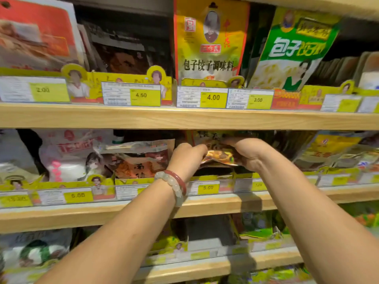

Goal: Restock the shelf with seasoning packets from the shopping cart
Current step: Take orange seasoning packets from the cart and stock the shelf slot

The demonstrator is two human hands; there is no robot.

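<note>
Both the left hand (pixel 187 155) and right hand (pixel 249 153) pinch a seasoning packet (pixel 220 155) at mid-frame; pushed crooked, it could buckle against the shelf (pixel 143 212) tray's front lip and slide out.

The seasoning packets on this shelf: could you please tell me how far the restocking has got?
Done: the upper shelf looks stocked, with packets standing behind its price tags. In hand: the left hand and right hand both hold a seasoning packet at the middle shelf's slot above the 5.00 tag. Left: unclear, since the shopping cart is out of view.
</note>
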